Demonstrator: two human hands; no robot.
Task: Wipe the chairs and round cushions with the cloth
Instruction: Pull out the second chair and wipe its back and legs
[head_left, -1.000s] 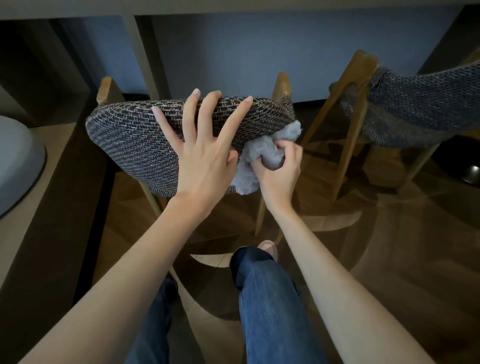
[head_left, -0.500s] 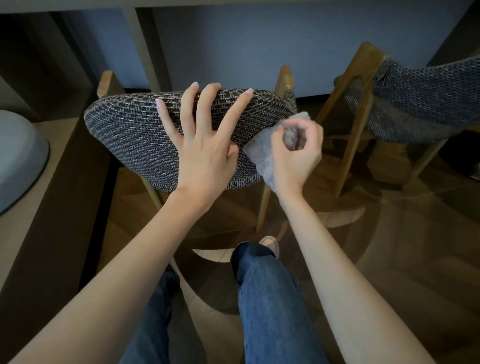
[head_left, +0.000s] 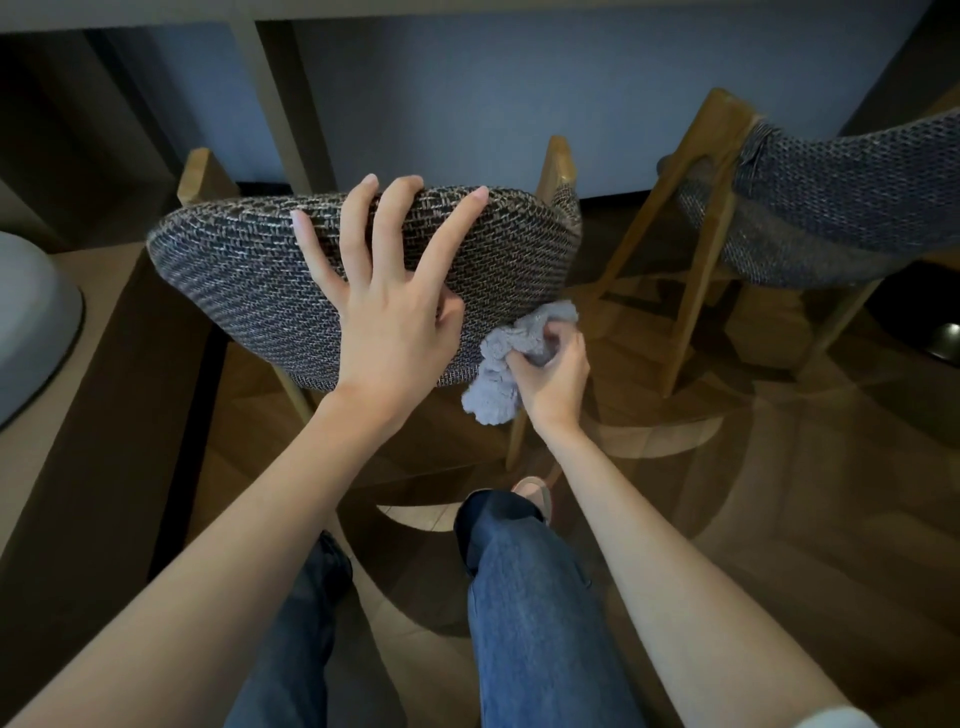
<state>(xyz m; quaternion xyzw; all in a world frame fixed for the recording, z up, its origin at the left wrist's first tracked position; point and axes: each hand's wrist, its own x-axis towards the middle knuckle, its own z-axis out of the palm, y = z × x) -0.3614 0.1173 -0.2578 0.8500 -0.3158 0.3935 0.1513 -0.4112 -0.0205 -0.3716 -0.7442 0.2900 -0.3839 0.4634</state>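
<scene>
**While bracing the chair back, wiping at its lower right corner**

Though partly covered by the left hand (head_left: 395, 332), plainly a woven grey chair back (head_left: 234, 270). Pressed flat on it with fingers straight and fanned, tips reaching the top edge, thumb folded in against the fabric, nothing gripped. Just right of that thumb, bunched in the right hand (head_left: 550, 382): a pale grey-blue fluffy cloth (head_left: 491, 397), touching the back's lower right corner and hanging below the knuckles. Curled tight round it, fingertips sunk in the pile and hard to make out. Hidden behind the back: the seat. Beyond the left fingertips, only the tops of two wooden posts (head_left: 558, 163). Well right of the right-hand fingers, a second woven chair (head_left: 831, 208), cut off by the frame. Far left of the left little finger, a pale rounded form (head_left: 31, 322), cropped, impossible to identify.
</scene>
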